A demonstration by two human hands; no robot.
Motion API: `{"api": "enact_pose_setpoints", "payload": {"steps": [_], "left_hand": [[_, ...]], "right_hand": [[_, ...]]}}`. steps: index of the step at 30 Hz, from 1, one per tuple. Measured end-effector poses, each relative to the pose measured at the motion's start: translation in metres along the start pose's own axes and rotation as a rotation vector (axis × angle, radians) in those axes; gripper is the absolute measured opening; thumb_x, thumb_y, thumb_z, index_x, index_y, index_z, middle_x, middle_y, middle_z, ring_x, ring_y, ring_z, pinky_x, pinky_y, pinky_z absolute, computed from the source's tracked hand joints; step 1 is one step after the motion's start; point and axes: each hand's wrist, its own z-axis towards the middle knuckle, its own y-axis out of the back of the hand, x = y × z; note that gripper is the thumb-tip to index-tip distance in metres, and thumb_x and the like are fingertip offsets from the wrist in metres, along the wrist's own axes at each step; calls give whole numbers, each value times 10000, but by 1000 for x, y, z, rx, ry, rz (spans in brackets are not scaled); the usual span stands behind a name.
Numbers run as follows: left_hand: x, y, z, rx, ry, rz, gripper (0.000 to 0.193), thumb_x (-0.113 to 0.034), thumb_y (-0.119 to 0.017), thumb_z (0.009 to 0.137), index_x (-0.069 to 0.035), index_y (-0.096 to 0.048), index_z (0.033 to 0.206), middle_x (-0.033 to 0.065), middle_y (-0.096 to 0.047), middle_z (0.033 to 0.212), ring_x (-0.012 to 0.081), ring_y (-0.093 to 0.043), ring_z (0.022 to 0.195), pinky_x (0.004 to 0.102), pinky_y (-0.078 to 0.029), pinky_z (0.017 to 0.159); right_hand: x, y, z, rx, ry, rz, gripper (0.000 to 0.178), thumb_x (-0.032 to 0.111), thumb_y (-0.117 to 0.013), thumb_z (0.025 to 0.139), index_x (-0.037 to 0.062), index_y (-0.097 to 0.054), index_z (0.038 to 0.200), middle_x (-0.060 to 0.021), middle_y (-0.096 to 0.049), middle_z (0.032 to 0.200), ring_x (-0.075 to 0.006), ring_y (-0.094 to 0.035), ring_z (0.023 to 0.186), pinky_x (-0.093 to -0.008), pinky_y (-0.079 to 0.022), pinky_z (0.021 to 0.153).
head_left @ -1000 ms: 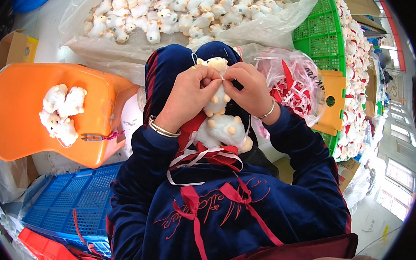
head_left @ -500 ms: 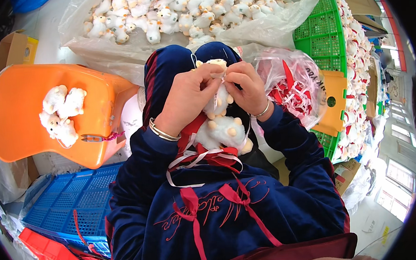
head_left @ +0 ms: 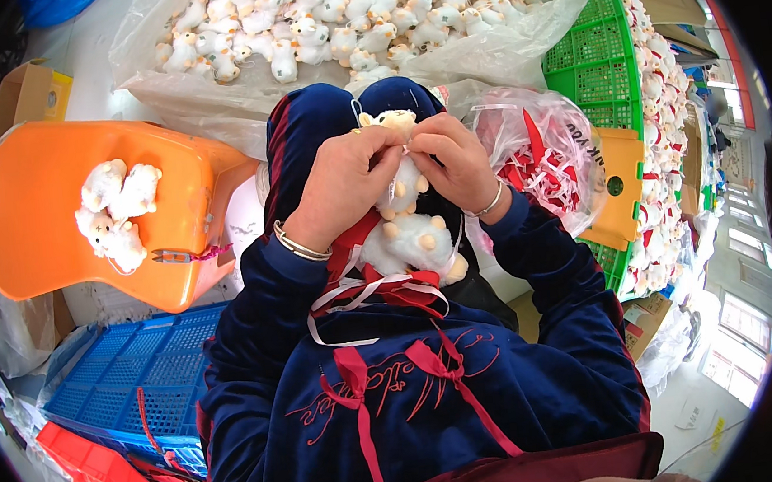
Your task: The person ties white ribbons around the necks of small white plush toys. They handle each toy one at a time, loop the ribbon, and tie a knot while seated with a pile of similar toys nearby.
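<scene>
A small white plush animal (head_left: 406,185) with a cream head sits upright on my lap. At its neck, my left hand (head_left: 343,185) and my right hand (head_left: 455,170) are closed with fingertips pinched almost together on a thin, pale ribbon. Most of that ribbon is hidden by the fingers. Just below lie more white plush toys (head_left: 418,243), against my belly. Loose red and white ribbons (head_left: 381,294) are draped under them across my top.
An orange chair (head_left: 34,210) at left bears several plush toys and small snips (head_left: 172,256). Ahead, a plastic sheet (head_left: 525,49) holds many plush toys. At right are a bag of red and white ribbon pieces (head_left: 539,170) and a green crate (head_left: 590,62). Blue crates (head_left: 133,370) stand lower left.
My right hand's fingers have shifted slightly left and closed in toward my left fingertips at the plush's neck. The toys around have stayed in place.
</scene>
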Motion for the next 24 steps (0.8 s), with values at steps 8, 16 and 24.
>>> {"api": "enact_pose_setpoints", "payload": {"steps": [8,16,24], "left_hand": [[4,-6,-11,-101,43,-10,71,-41,-651,915,1,-596,933,72,-646,748,128,-607,645,276,-493,620],[6,0,-10,-128,153,-172,94,-70,-626,955,14,-637,914,13,-605,699,58,-528,626,248,-433,554],[-10,-6,-4,-106,204,-73,159,-134,-709,917,18,-663,905,82,-650,706,145,-579,585,295,-474,571]], "right_hand": [[3,7,-12,25,-122,0,299,-30,-736,819,48,-604,1076,-104,-636,955,-302,-626,856,-373,-518,755],[5,15,-32,-14,-740,434,145,14,-544,1013,-11,-606,1142,-25,-615,1017,-96,-541,854,-264,-476,781],[22,5,-5,-175,-687,736,106,55,-680,966,5,-644,1052,-15,-662,1059,-34,-568,847,-195,-473,754]]}}
